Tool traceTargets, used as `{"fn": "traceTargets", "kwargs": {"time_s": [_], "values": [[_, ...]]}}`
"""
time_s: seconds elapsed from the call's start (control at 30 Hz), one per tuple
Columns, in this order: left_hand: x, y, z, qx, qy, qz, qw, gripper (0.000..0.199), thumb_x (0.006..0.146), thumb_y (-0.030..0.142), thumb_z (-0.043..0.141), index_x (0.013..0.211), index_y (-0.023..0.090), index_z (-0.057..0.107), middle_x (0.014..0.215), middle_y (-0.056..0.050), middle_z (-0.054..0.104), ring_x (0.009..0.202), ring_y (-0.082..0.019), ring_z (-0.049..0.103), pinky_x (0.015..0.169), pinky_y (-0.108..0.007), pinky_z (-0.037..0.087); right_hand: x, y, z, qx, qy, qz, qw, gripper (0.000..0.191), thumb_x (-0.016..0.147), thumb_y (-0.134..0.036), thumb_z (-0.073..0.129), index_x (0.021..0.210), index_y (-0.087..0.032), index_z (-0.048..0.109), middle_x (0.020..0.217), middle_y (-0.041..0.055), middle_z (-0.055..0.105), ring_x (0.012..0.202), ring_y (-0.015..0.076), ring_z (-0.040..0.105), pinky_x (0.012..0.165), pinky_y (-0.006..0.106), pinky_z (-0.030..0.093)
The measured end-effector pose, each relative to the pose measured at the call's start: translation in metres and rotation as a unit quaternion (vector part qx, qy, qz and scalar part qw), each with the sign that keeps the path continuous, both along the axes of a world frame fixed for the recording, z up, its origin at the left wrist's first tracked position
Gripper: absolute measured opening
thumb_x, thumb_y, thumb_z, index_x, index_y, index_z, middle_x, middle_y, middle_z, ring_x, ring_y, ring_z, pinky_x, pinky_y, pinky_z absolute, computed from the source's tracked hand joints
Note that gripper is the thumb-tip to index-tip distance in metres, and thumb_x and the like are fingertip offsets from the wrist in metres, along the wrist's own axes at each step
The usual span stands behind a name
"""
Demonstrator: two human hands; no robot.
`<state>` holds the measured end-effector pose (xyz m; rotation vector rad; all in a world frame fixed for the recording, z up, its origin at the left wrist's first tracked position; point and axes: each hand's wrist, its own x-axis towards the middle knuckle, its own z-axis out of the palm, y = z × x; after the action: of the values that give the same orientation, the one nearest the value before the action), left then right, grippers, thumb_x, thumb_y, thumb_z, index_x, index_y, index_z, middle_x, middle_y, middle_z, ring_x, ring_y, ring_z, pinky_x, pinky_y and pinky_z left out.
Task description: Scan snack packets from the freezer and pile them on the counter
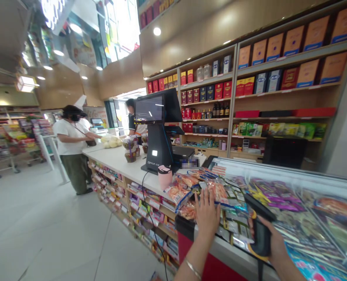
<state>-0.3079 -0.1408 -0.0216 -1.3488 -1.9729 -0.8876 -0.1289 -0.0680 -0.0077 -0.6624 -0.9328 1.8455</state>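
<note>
My right hand (274, 242) is wrapped round the grip of a black and yellow barcode scanner (262, 232), its head pointing up and left above the freezer. A cable hangs below the scanner. My left hand (207, 214), with a metal bangle at the wrist, lies palm down with outstretched fingers on a pile of clear snack packets (218, 189) with blue edging and orange-red contents. Silvery packs (234, 224) lie between my hands on the freezer's near edge. What is under my left palm is hidden.
A pink lidded cup (164, 177) stands beside the packets, before a black checkout terminal (158, 144). A cable hangs down the counter (114, 154). The glass-topped freezer (296, 175) extends right. People (70, 136) stand at the counter's far end; boxed goods fill wall shelves.
</note>
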Motion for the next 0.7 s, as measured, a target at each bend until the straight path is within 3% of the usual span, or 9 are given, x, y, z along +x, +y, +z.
{"fn": "traceTargets", "kwargs": {"time_s": [0.17, 0.47, 0.57, 0.7], "values": [[0.0, 0.0, 0.001, 0.009, 0.002, -0.01, 1.0, 0.066, 0.091, 0.037, 0.047, 0.151, 0.025, 0.022, 0.147, -0.011, 0.044, 0.137, -0.028, 0.039, 0.117, -0.056, 0.027, 0.003, 0.001, 0.0, -0.05, 0.005, 0.015, 0.999, 0.032, 0.052, -0.038, 0.078, 0.073, -0.02, 0.063, 0.056, 0.0018, 0.059, 0.042, 0.0144, 0.052, 0.037, 0.024, 0.047], [0.001, 0.0, 0.002, -0.004, 0.001, -0.001, 1.0, 0.054, 0.093, 0.024, 0.04, 0.147, 0.021, 0.035, 0.147, -0.01, 0.044, 0.135, -0.025, 0.041, 0.113, -0.047, 0.035, 0.004, -0.004, 0.002, 0.0, 0.043, 0.011, 0.999, 0.034, 0.053, -0.039, 0.079, 0.075, -0.02, 0.062, 0.055, -0.0014, 0.058, 0.042, 0.0112, 0.049, 0.037, 0.02, 0.044], [0.002, -0.004, 0.009, -0.017, -0.024, -0.021, 0.999, 0.051, 0.093, 0.024, 0.037, 0.144, 0.016, 0.038, 0.148, -0.014, 0.042, 0.134, -0.027, 0.042, 0.109, -0.045, 0.039, 0.022, -0.008, 0.005, 0.038, 0.054, -0.023, 0.998, 0.033, 0.055, -0.043, 0.077, 0.072, -0.02, 0.06, 0.053, -0.0019, 0.058, 0.041, 0.0106, 0.049, 0.036, 0.02, 0.042], [0.012, 0.001, 0.025, 0.018, -0.062, -0.015, 0.998, 0.051, 0.094, 0.032, 0.038, 0.138, 0.007, 0.044, 0.15, -0.024, 0.034, 0.138, -0.034, 0.035, 0.111, -0.052, 0.031, 0.076, -0.009, 0.014, 0.061, 0.057, -0.073, 0.994, 0.03, 0.059, -0.043, 0.075, 0.075, -0.021, 0.061, 0.056, -0.002, 0.059, 0.041, 0.0103, 0.048, 0.036, 0.02, 0.042]]}}
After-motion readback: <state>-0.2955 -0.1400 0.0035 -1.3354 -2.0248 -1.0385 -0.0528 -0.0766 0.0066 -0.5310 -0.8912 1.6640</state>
